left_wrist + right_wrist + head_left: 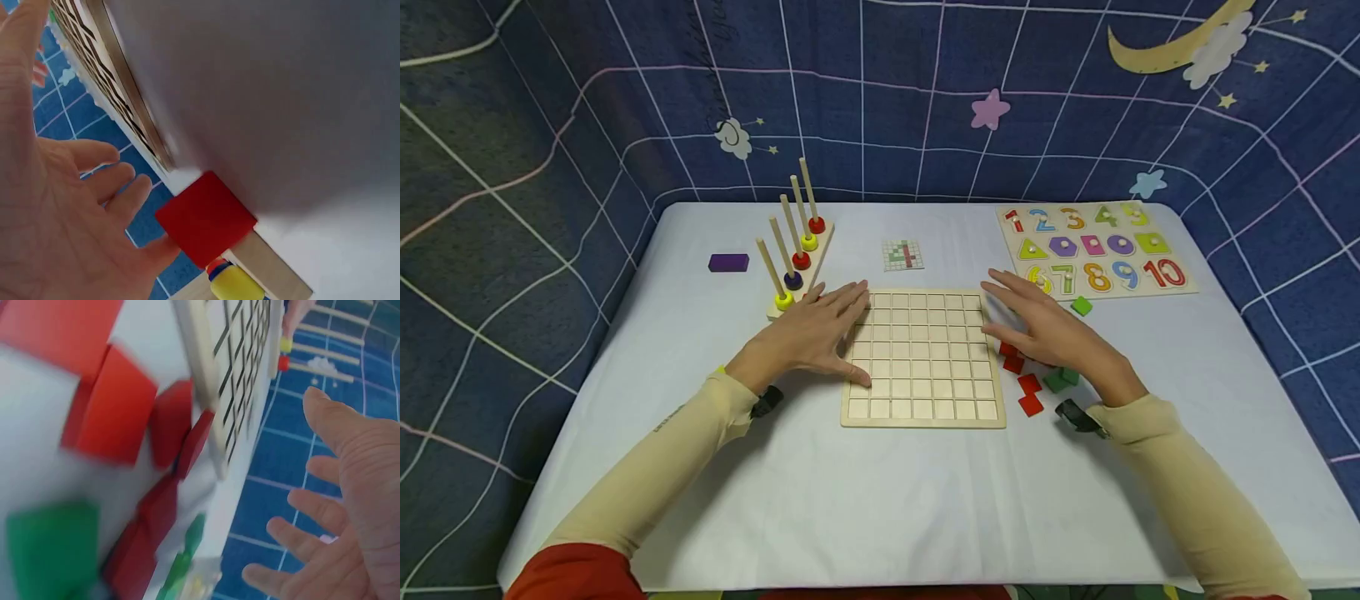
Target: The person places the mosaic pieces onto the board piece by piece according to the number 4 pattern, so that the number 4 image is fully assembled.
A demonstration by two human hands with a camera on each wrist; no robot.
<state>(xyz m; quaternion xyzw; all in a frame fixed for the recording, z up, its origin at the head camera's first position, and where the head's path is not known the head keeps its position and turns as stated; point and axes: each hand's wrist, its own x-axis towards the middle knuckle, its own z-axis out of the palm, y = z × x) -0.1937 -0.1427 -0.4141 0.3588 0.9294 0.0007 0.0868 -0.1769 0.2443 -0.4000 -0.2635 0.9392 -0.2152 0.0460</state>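
A wooden grid board (pixel 925 350) lies flat on the table, its cells bare. My left hand (pixel 812 333) is at the board's left edge, fingers straight and thumb over the near-left cells. Over by the right edge, my right hand (pixel 1048 327) is spread, holding nothing. Several red tiles (pixel 1030 406) and green tiles (pixel 1057 381) lie below and beside it, some hidden by the hand. In the left wrist view, a red square tile (pixel 206 219) sits close to the left hand; the head view hides it. Whether either hand touches the board, I cannot tell.
A wooden peg rack (pixel 822 262) with coloured rings stands behind the left hand. A purple block (pixel 727 263) lies farther left. Beyond the board is a small pattern card (pixel 902 255). A number-and-shape puzzle (pixel 1183 287) lies at back right, with a light green tile (pixel 1081 306) before it.
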